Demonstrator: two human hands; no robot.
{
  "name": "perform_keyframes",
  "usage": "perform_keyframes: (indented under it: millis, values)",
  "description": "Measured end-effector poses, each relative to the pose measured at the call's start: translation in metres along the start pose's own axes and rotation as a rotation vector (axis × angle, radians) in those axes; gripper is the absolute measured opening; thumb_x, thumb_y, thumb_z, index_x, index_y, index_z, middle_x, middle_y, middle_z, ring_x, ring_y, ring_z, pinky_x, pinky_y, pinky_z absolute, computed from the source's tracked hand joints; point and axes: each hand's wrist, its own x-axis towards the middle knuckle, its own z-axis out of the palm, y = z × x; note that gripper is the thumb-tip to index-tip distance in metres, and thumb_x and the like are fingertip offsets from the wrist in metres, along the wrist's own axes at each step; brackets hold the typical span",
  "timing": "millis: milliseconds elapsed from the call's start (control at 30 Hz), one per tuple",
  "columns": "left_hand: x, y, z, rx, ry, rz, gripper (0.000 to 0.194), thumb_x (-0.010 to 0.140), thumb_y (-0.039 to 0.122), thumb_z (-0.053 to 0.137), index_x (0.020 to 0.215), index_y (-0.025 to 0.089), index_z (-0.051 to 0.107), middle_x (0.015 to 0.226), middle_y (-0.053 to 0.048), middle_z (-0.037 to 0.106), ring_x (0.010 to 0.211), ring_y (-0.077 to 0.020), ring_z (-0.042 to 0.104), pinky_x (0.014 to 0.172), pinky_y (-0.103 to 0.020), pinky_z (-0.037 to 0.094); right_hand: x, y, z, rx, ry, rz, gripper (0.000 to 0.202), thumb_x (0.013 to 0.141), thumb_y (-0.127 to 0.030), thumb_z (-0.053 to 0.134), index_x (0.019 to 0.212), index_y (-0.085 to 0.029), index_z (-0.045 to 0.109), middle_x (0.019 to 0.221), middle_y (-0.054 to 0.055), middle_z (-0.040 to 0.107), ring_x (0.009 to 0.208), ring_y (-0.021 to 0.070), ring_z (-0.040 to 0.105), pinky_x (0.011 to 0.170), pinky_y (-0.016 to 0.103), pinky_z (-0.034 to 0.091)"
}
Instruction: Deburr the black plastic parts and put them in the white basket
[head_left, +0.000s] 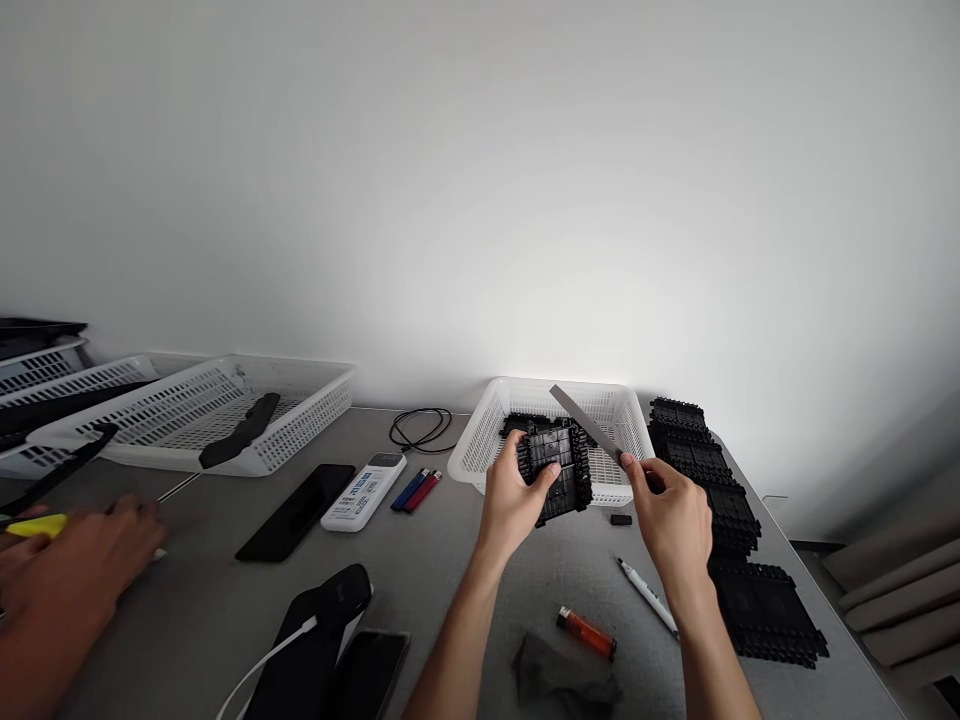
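My left hand [517,495] grips a black plastic panel [556,460] with toothed edges, thumb across its face, above the front of a white basket [480,430]. My right hand [670,505] is closed around the dark handle end of a flat grey metal strip, which looks like a file [589,422]. The strip slants up and left, its far end above the basket and close to the panel; whether the two touch I cannot tell. More black panels lie inside the basket, partly hidden by the held one.
Stacks of black panels [769,610] line the right table edge. An orange lighter [589,632], a marker [649,597] and a dark cloth [562,675] lie in front. Phones [296,512] and a white power bank [365,492] are left. A co-worker's hands [90,560] work at far left beside baskets [307,430].
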Motion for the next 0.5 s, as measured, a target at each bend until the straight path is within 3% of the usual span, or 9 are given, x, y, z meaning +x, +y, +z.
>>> perform_keyframes:
  millis: [167,267,500]
  values:
    - [-0.002,0.003,0.002,0.045,0.013,-0.023,0.058,0.071,0.037,0.077,0.123,0.021,0.056,0.125,-0.015,0.064,0.123,-0.0341,0.057,0.099,-0.046,0.046,-0.004,-0.004,0.005,0.191,-0.111,-0.106,0.061,0.088,-0.071,0.045,0.077,-0.020,0.075,0.060,0.005,0.064,0.050,0.0167,0.053,0.048,0.026,0.031]
    - [-0.003,0.004,0.003,0.004,-0.025,0.021,0.055,0.072,0.037,0.076,0.121,0.021,0.057,0.119,-0.013,0.067,0.119,-0.0319,0.060,0.098,-0.044,0.047,-0.007,-0.009,0.010,0.197,-0.150,-0.128,0.062,0.088,-0.071,0.044,0.074,-0.019,0.075,0.058,0.005,0.063,0.050,0.0163,0.052,0.048,0.026,0.032]
    - [-0.002,0.002,0.005,-0.038,0.027,0.021,0.052,0.070,0.034,0.077,0.116,0.019,0.058,0.109,-0.012,0.069,0.111,-0.0304,0.064,0.096,-0.043,0.048,-0.002,-0.004,0.006,0.069,-0.066,-0.013,0.056,0.087,-0.072,0.046,0.083,-0.026,0.077,0.071,0.005,0.070,0.058,0.0193,0.058,0.050,0.026,0.031]
